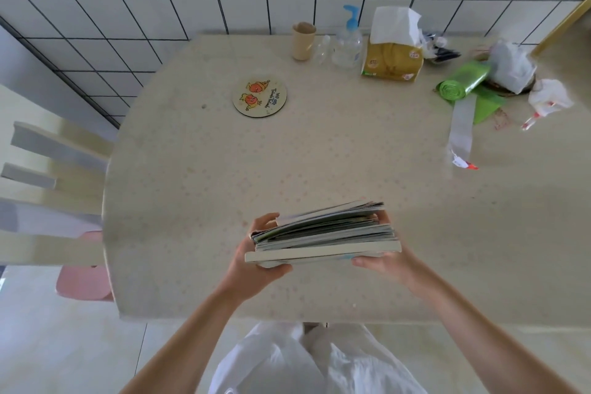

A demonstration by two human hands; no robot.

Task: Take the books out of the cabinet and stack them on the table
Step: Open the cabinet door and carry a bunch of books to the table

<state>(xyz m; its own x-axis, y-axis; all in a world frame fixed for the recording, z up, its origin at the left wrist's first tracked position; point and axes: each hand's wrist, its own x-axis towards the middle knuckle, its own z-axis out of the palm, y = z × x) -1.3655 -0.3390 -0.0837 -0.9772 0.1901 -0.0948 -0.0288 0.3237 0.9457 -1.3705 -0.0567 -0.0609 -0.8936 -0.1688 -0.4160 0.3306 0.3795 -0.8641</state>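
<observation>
Books (pixel 324 233), a loose pile of thin volumes above a thicker pale-edged one, sit gripped at either end by the left hand (pixel 256 261) and right hand (pixel 380 261) over the near part of the speckled tabletop (pixel 198 189). Farther back lie a round cartoon coaster (pixel 260 95) with unreadable lettering, a yellow tissue pack (pixel 392 61) and a green bag roll (pixel 463 81).

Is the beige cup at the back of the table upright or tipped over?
Upright: the beige cup stands on its base, open mouth up.
</observation>
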